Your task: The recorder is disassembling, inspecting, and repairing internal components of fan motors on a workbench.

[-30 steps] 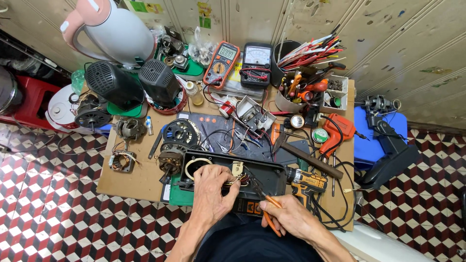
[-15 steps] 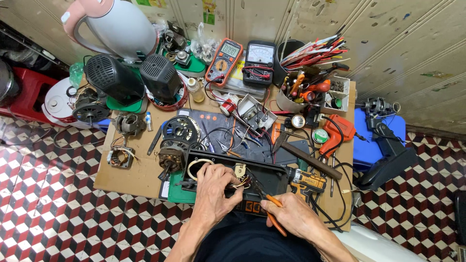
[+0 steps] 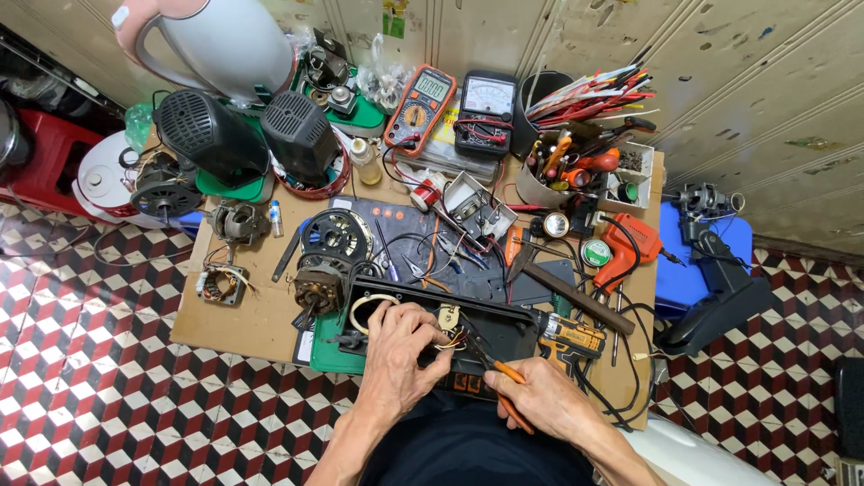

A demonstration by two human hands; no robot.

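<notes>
Cluttered bench [image 3: 243,324], left hand [image 3: 400,360] hiding wires [image 3: 453,339], pliers [image 3: 499,378] tips obscured

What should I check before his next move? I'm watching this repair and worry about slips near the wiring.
1. Left hand steadies the wires inside the black casing: ok.
2. Right hand grips the orange-handled pliers, tips at the wires: ok.
3. Pliers closed on a single wire: cannot tell, too small.
4. Casing unplugged from power: cannot tell.
5. Cordless drill lies beside the right hand, close to the working spot: not ok.
6. Casing sits flat on the cardboard-topped table: ok.
</notes>
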